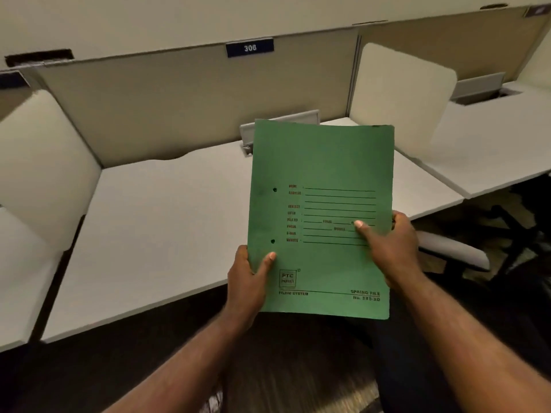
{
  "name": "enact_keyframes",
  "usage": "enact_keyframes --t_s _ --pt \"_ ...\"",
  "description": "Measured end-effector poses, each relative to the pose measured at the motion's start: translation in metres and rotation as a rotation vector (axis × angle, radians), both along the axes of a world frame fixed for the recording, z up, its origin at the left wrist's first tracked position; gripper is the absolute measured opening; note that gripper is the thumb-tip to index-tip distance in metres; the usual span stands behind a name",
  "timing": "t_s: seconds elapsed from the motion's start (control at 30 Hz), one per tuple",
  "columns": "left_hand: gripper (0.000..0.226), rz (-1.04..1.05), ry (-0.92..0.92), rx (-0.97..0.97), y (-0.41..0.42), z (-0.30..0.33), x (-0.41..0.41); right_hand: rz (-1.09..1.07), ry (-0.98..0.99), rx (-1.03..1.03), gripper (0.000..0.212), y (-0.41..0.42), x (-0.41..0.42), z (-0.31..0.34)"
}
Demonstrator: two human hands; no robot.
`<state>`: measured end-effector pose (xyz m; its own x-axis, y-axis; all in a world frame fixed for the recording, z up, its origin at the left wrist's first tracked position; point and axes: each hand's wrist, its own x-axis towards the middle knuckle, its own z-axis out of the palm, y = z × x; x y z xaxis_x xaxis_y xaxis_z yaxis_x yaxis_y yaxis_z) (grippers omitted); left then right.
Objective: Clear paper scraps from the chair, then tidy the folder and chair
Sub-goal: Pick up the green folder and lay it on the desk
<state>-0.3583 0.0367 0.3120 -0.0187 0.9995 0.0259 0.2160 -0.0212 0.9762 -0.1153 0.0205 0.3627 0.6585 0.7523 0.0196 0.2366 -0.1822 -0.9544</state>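
A closed green folder (322, 162) with printed form lines is held up in front of me, above the near edge of the white desk (155, 222). My left hand (249, 281) grips its lower left edge, thumb on the cover. My right hand (390, 245) grips its right edge, thumb over the printed lines. At the right, partly under the neighbouring desk, a chair (453, 250) with a grey seat and a dark base shows. No paper scraps are visible.
Beige partition panels (179, 99) enclose the desk, with a blue sign reading 308 (250, 48) on top. A grey cable flap (280, 122) sits at the desk's back edge behind the folder. A second desk (492, 138) lies to the right. The floor is dark carpet.
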Motion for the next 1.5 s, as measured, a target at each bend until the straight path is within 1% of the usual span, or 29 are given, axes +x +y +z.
enact_keyframes --t_s 0.17,0.33,0.43,0.5,0.7,0.8,0.9,1.07,1.17,1.3,1.33,1.37,1.5 --pt "0.017 0.066 0.008 0.020 -0.003 0.027 -0.036 0.081 -0.096 0.040 0.052 0.013 -0.032 0.028" --pt "0.013 0.132 0.006 0.017 0.011 0.047 -0.067 0.184 -0.081 0.037 0.057 0.038 -0.059 0.044" --pt "0.013 0.158 0.016 0.001 0.029 0.056 -0.080 0.242 -0.088 0.022 0.053 0.060 -0.069 0.048" --pt "0.013 0.181 0.004 -0.014 0.044 0.061 -0.084 0.286 -0.053 0.012 0.050 0.078 -0.071 0.047" --pt "0.011 0.304 -0.029 -0.051 0.100 0.066 -0.092 0.415 0.088 -0.057 0.025 0.133 -0.076 0.018" --pt "0.012 0.359 -0.025 -0.092 0.127 0.058 -0.094 0.442 0.100 -0.096 0.017 0.157 -0.081 -0.003" --pt "0.013 0.397 0.006 -0.117 0.153 0.041 -0.096 0.437 0.088 -0.120 0.013 0.187 -0.086 -0.022" --pt "0.015 0.442 0.043 -0.169 0.193 0.013 -0.098 0.425 0.066 -0.156 0.012 0.235 -0.094 -0.042" --pt "0.029 0.458 0.083 -0.183 0.221 0.001 -0.104 0.425 0.042 -0.185 0.012 0.266 -0.101 -0.053" --pt "0.073 0.372 0.218 -0.172 0.265 -0.018 -0.115 0.404 -0.007 -0.235 0.015 0.313 -0.115 -0.075" --pt "0.080 0.351 0.260 -0.180 0.278 -0.025 -0.118 0.399 -0.016 -0.246 0.016 0.326 -0.119 -0.083" --pt "0.083 0.345 0.291 -0.193 0.291 -0.033 -0.122 0.396 -0.027 -0.255 0.018 0.340 -0.123 -0.091" --pt "0.083 0.340 0.349 -0.222 0.343 -0.067 -0.139 0.391 -0.059 -0.289 0.021 0.395 -0.142 -0.124"
